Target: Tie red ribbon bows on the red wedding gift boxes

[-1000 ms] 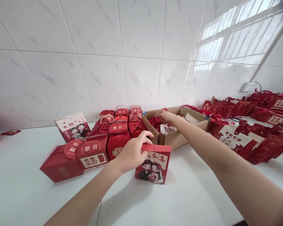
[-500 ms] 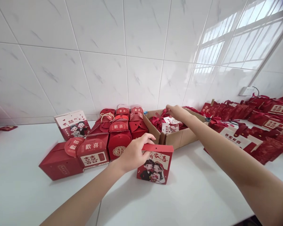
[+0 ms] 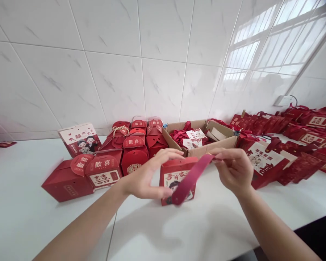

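Observation:
A small red gift box [image 3: 176,174] printed with a cartoon couple stands on the white counter [image 3: 179,228] in front of me. My left hand [image 3: 146,175] curls round its left side, thumb low and fingers arched over the top. My right hand [image 3: 233,168] pinches one end of a dark red ribbon [image 3: 188,179], which hangs diagonally down across the box's front. Behind the box is an open cardboard carton [image 3: 222,142] holding red ribbons and white tags.
Several closed red gift boxes [image 3: 103,170] cluster at the left by the tiled wall, one white-topped box [image 3: 78,139] behind them. Many flat red boxes and bags [image 3: 288,145] pile along the right. The counter's front edge [image 3: 301,226] runs at lower right.
My right hand has come back from the cardboard carton with a dark red ribbon and now holds it over the gift box. My left hand stays on the box.

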`<state>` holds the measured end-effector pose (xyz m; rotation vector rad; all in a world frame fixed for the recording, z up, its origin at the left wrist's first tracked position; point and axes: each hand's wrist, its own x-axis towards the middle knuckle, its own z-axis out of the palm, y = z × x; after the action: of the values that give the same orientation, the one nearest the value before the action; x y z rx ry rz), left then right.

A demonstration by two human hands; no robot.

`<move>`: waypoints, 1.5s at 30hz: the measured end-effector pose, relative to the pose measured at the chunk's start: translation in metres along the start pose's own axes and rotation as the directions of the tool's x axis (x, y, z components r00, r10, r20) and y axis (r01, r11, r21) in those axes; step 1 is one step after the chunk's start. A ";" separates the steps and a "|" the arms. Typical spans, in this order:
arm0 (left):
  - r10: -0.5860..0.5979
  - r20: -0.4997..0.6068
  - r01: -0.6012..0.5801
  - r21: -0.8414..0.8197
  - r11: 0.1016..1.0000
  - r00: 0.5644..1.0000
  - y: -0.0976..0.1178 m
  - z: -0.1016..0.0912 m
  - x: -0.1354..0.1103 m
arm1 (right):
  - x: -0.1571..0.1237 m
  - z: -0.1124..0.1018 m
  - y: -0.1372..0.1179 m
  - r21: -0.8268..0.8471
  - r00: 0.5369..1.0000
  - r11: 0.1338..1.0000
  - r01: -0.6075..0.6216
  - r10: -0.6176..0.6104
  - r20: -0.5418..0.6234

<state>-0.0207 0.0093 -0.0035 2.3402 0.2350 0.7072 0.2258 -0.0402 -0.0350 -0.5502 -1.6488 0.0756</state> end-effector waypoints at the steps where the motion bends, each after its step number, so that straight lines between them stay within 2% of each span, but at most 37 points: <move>1: 0.021 -0.050 -0.022 -0.011 1.000 0.999 0.008 -0.002 -0.001 | -0.008 0.005 -0.004 0.093 0.999 0.994 -0.051 0.051 0.003; 3: 0.035 -0.220 -0.019 0.074 0.997 0.975 0.025 0.003 -0.001 | -0.020 0.015 -0.007 0.309 0.985 0.935 -0.175 0.166 0.055; 5: 0.062 -0.350 0.021 0.228 0.973 0.935 0.040 0.015 -0.001 | -0.028 0.023 -0.007 0.483 0.964 0.834 -0.266 0.214 0.160; 7: 0.093 -0.372 0.029 0.309 0.950 0.923 0.049 0.029 0.000 | -0.034 0.029 -0.007 0.571 0.950 0.764 -0.299 0.182 0.255; 9: 0.081 -0.336 0.031 0.316 0.948 0.938 0.053 0.040 0.000 | -0.038 0.032 -0.007 0.592 0.943 0.750 -0.295 0.129 0.306; 11: -0.006 -0.297 0.093 0.278 0.956 0.955 0.054 0.044 0.002 | -0.040 0.032 -0.008 0.570 0.943 0.777 -0.267 0.090 0.319; 13: -0.172 -0.243 0.226 0.212 0.951 0.955 0.054 0.044 0.003 | -0.041 0.030 -0.010 0.519 0.946 0.825 -0.222 0.054 0.319; 16: -0.391 -0.109 0.402 0.104 0.910 0.914 0.056 0.041 0.004 | -0.041 0.028 -0.013 0.405 0.949 0.908 -0.112 -0.023 0.314; 19: -0.464 -0.047 0.465 0.016 0.885 0.885 0.057 0.039 0.005 | -0.042 0.028 -0.016 0.274 0.959 0.962 -0.016 -0.063 0.275; 24: -0.540 -0.014 0.536 -0.098 0.839 0.842 0.050 0.039 0.005 | -0.043 0.031 -0.020 0.143 0.974 0.989 -0.038 0.005 0.225; 27: -0.568 -0.005 0.562 -0.135 0.816 0.823 0.046 0.040 0.007 | -0.042 0.033 -0.021 0.122 0.977 0.993 0.000 -0.026 0.210; 35: -0.575 -0.110 0.565 -0.106 0.818 0.811 0.048 0.040 0.007 | -0.048 0.039 -0.019 0.006 0.977 0.997 0.077 -0.077 0.196; 39: -0.578 -0.149 0.575 -0.067 0.815 0.802 0.049 0.044 0.004 | -0.053 0.043 -0.018 -0.040 0.983 0.999 0.030 -0.022 0.181; 42: -0.515 -0.223 0.526 -0.011 0.850 0.828 0.047 0.049 0.003 | -0.055 0.044 -0.017 -0.072 0.988 0.997 -0.012 0.023 0.153; 45: -0.498 -0.263 0.514 -0.009 0.858 0.826 0.047 0.052 0.004 | -0.055 0.044 -0.018 -0.055 0.984 0.990 -0.130 0.136 0.117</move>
<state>0.0097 -0.0533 -0.0040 2.0913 0.9712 0.7320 0.1815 -0.0663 -0.0859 -0.7039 -1.7331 0.1711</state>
